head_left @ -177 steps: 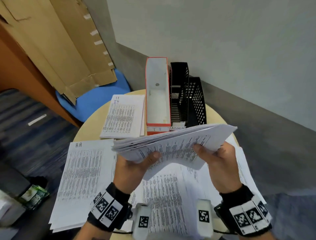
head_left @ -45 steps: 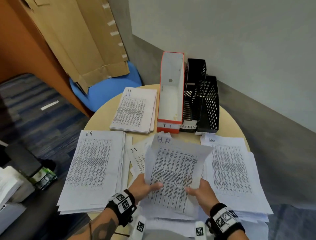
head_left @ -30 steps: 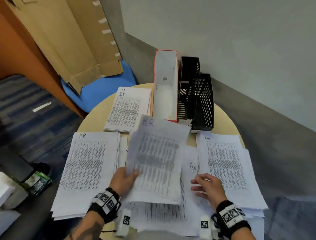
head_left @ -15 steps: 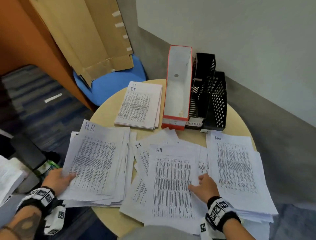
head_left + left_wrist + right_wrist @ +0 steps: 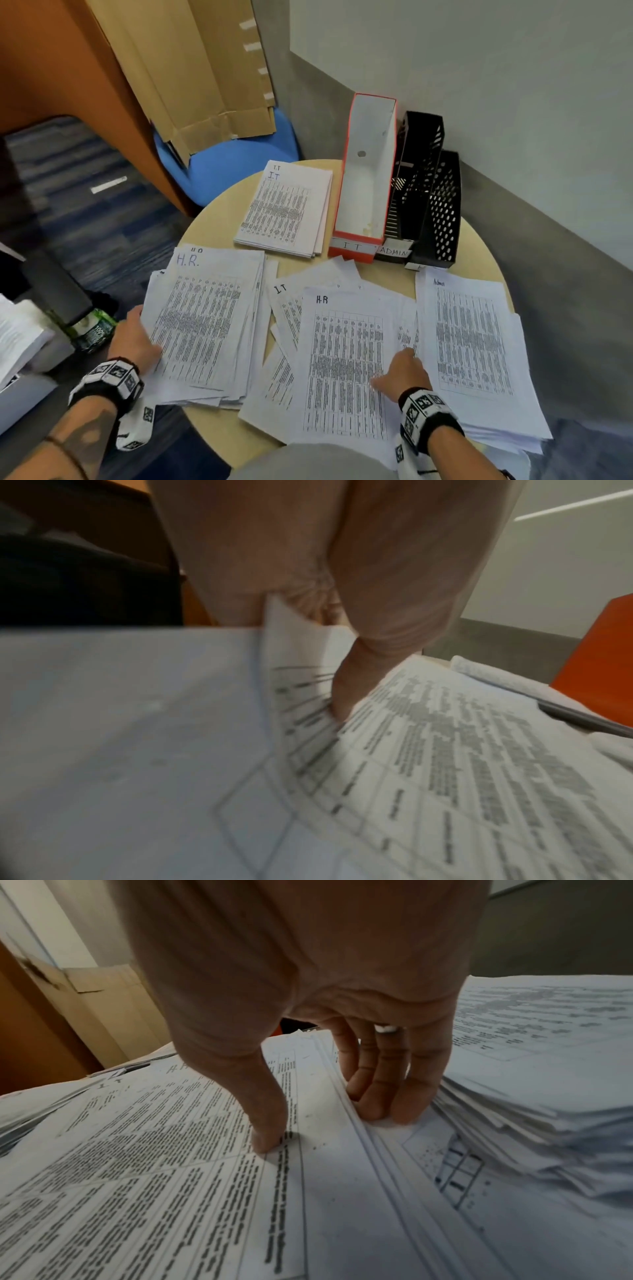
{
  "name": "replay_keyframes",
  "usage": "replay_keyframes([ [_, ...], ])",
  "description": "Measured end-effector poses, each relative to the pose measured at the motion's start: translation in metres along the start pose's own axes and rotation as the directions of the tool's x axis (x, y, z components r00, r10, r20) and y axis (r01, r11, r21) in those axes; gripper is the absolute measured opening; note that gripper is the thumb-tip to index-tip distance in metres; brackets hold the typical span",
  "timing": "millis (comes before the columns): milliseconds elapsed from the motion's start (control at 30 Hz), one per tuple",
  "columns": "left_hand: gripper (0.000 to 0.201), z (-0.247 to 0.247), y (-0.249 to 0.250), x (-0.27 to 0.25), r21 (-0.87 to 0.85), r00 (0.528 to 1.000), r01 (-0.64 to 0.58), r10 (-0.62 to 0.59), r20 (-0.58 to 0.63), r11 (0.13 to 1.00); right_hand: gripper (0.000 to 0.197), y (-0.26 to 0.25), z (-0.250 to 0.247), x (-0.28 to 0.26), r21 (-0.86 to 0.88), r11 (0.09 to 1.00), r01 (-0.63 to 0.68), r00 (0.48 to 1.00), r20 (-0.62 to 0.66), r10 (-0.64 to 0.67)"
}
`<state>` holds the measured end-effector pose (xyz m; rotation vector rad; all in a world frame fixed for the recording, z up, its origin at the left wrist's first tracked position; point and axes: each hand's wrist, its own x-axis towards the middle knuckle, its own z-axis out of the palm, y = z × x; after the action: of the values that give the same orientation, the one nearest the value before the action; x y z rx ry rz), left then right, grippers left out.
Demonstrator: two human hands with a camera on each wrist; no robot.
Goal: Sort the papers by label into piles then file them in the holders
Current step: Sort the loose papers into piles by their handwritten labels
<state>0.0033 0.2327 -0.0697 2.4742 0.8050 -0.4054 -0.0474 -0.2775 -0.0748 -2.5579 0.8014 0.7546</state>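
On the round table (image 5: 219, 219) lie an IT pile (image 5: 284, 209), an H.R. pile (image 5: 205, 322), an Admin pile (image 5: 472, 342) and a loose mixed heap (image 5: 346, 370) topped by an H.R sheet. My left hand (image 5: 137, 339) pinches the left edge of the skewed top H.R. sheet, thumb (image 5: 342, 696) on top and fingers hidden beneath. My right hand (image 5: 400, 370) rests on the heap: thumb tip (image 5: 267, 1145) on the top sheet, fingertips (image 5: 377, 1110) at its right edge beside the Admin pile (image 5: 548, 1047). Behind stand the red-and-white IT holder (image 5: 366, 178) and black mesh ADMIN holder (image 5: 414, 185).
A third black mesh holder (image 5: 442, 212) stands right of the ADMIN one. A blue chair (image 5: 222, 164) with cardboard (image 5: 191, 75) leaning on it is behind the table. A green bottle (image 5: 92, 329) and more papers (image 5: 17, 335) sit low on the left.
My left hand carried an H.R. sheet from the middle heap leftward and laid it on the H.R. pile. My right hand let go of it and settled on the heap's new top sheet.
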Motion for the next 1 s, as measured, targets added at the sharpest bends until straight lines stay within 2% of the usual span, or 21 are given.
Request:
replay_keyframes([
  [67, 0.097, 0.001, 0.015, -0.014, 0.026, 0.992, 0.001, 0.002, -0.128, 1.000, 0.118, 0.001, 0.001, 0.001, 0.027, 1.000, 0.001, 1.000, 0.017, -0.002],
  [133, 0.085, 0.006, 0.046, -0.040, 0.046, 0.967, -0.049, 0.059, -0.248, 0.998, 0.115, 0.001, 0.001, 0.000, 0.038, 0.999, 0.005, 1.000, 0.022, -0.006],
  [167, 0.073, 0.013, 0.065, -0.055, 0.035, 0.962, -0.113, 0.118, -0.247, 0.993, 0.113, 0.002, 0.001, -0.001, 0.044, 0.999, 0.006, 1.000, 0.020, -0.007],
  [200, 0.060, 0.022, 0.085, -0.069, 0.015, 0.962, -0.192, 0.191, -0.194, 0.981, 0.111, 0.003, 0.001, -0.002, 0.052, 0.999, 0.005, 1.000, 0.022, -0.007],
  [267, 0.046, 0.051, 0.119, -0.091, -0.034, 0.939, -0.339, 0.340, 0.052, 0.940, 0.106, 0.006, 0.001, -0.004, 0.061, 0.998, 0.016, 0.999, 0.028, -0.018],
  [333, 0.049, 0.084, 0.146, -0.108, -0.050, 0.870, -0.396, 0.393, 0.298, 0.917, 0.095, 0.013, 0.000, -0.003, 0.069, 0.997, 0.039, 0.998, 0.042, -0.042],
  [400, 0.055, 0.114, 0.165, -0.119, -0.015, 0.816, -0.408, 0.372, 0.443, 0.913, 0.073, 0.021, -0.004, -0.003, 0.125, 0.990, 0.058, 0.994, 0.081, -0.069],
  [467, 0.050, 0.133, 0.177, -0.126, 0.029, 0.819, -0.404, 0.347, 0.456, 0.914, 0.058, 0.029, -0.010, -0.004, 0.208, 0.975, 0.074, 0.989, 0.109, -0.098],
  [567, 0.029, 0.142, 0.182, -0.129, 0.018, 0.890, -0.346, 0.322, 0.324, 0.938, 0.045, 0.036, -0.014, -0.005, 0.312, 0.945, 0.100, 0.987, 0.086, -0.133],
  [633, 0.010, 0.141, 0.182, -0.132, -0.015, 0.912, -0.349, 0.344, 0.223, 0.937, 0.030, 0.040, -0.015, -0.006, 0.367, 0.923, 0.115, 0.991, 0.016, -0.130],
  [667, 0.001, 0.138, 0.181, -0.135, -0.041, 0.903, -0.372, 0.371, 0.215, 0.927, 0.023, 0.042, -0.015, -0.007, 0.403, 0.908, 0.113, 0.993, -0.009, -0.119],
  [733, 0.010, 0.138, 0.178, -0.139, -0.141, 0.856, -0.418, 0.441, 0.269, 0.897, 0.016, 0.046, -0.015, -0.008, 0.467, 0.875, 0.126, 0.991, -0.025, -0.130],
  [767, 0.011, 0.138, 0.176, -0.141, -0.205, 0.825, -0.425, 0.471, 0.312, 0.881, 0.016, 0.047, -0.014, -0.008, 0.479, 0.868, 0.133, 0.990, -0.018, -0.142],
  [833, 0.002, 0.141, 0.172, -0.142, -0.253, 0.794, -0.433, 0.499, 0.347, 0.865, 0.022, 0.049, -0.011, -0.009, 0.466, 0.874, 0.139, 0.986, 0.021, -0.167],
  [933, 0.024, 0.143, 0.171, -0.139, -0.283, 0.805, -0.378, 0.464, 0.369, 0.881, 0.032, 0.051, -0.006, -0.011, 0.438, 0.885, 0.155, 0.975, 0.079, -0.210],
  [967, 0.027, 0.143, 0.171, -0.139, -0.322, 0.787, -0.356, 0.467, 0.403, 0.877, 0.033, 0.051, -0.006, -0.011, 0.436, 0.886, 0.159, 0.972, 0.086, -0.217],
  [1000, 0.028, 0.141, 0.173, -0.140, -0.373, 0.749, -0.339, 0.488, 0.449, 0.864, 0.034, 0.051, -0.006, -0.012, 0.430, 0.889, 0.161, 0.971, 0.092, -0.220],
])
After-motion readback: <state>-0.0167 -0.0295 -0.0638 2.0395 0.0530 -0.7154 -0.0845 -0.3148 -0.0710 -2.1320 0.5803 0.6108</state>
